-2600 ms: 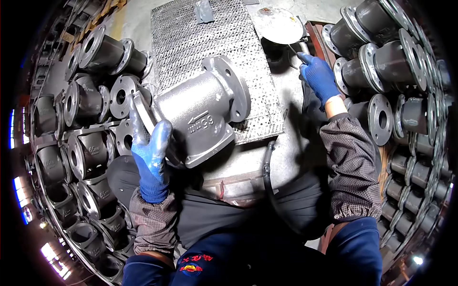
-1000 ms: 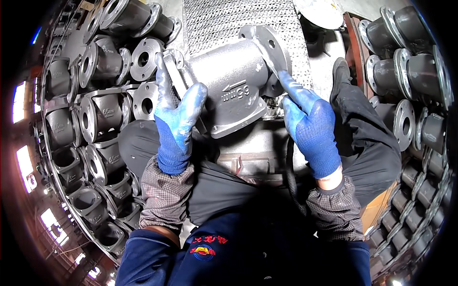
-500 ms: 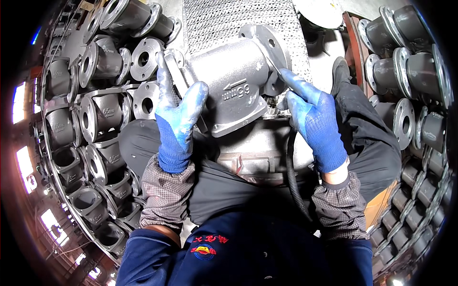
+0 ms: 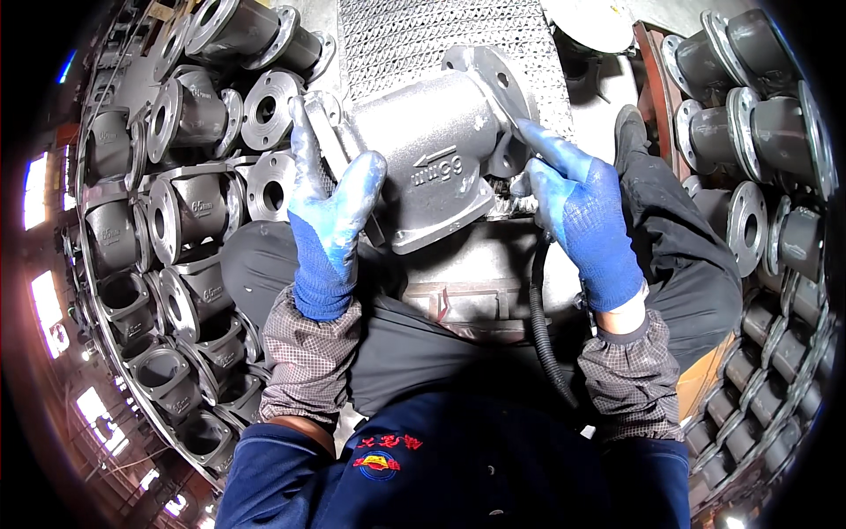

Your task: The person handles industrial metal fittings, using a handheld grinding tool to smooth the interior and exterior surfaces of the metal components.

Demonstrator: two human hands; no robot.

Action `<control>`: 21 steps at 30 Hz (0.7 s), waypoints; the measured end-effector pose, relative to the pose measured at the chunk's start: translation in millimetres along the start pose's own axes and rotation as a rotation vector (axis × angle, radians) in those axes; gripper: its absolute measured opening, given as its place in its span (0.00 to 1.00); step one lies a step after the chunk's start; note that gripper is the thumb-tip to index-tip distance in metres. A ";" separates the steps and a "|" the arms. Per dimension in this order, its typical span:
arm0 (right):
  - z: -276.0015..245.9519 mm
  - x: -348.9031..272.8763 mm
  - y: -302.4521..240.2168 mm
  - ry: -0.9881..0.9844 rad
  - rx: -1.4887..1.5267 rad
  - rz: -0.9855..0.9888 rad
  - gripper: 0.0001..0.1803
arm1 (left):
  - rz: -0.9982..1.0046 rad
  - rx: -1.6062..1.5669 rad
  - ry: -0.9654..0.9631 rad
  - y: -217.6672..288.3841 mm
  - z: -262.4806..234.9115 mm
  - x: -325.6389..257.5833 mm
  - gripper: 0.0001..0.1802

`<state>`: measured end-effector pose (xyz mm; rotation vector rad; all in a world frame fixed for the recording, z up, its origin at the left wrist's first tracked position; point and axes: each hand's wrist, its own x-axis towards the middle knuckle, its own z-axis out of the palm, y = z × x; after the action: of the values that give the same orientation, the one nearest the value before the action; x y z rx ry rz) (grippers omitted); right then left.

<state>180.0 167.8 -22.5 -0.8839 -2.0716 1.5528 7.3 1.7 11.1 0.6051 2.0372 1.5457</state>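
Observation:
A grey cast-metal valve body [image 4: 423, 154] with round flanges at both ends lies tilted on a perforated metal work plate [image 4: 397, 35] in front of me. My left hand [image 4: 326, 225], in a blue glove, grips the left flange with the thumb on the body. In another blue glove, my right hand [image 4: 577, 220] rests its fingers against the right flange [image 4: 498, 88]. A black ribbed hose [image 4: 542, 326] runs down past my right wrist.
Several grey flanged valve bodies [image 4: 189, 212] are stacked at my left. More flanged castings [image 4: 749, 132] stand at the right. A round metal dish [image 4: 590, 18] lies at the top. My legs sit either side of a metal stand [image 4: 471, 291].
Since the earliest frame my right hand came back from the far dish to the right flange. In the last second the casting and both hands have barely shifted.

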 end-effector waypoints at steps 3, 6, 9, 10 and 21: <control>-0.3 0.1 -4.7 -0.031 0.041 0.033 0.20 | 0.042 0.027 0.019 -4.3 -1.0 2.3 0.44; -4.6 0.0 -15.2 -0.086 0.097 0.147 0.21 | 0.064 -0.025 0.010 -6.0 -0.9 1.4 0.44; -1.9 0.9 -13.1 -0.083 0.103 0.167 0.22 | 0.008 -0.064 -0.002 -0.3 -1.3 -1.0 0.44; -1.1 0.7 -13.6 -0.084 0.125 0.194 0.22 | -0.011 -0.072 -0.006 -0.2 -0.9 -0.6 0.44; 17.1 31.6 -28.8 -0.065 0.555 0.214 0.22 | 0.887 0.659 -0.038 -27.5 -18.8 13.9 0.31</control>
<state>139.2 172.6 -1.9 -0.8613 -1.4843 2.1430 -16.6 -10.6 -13.1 1.9707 2.3768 1.1667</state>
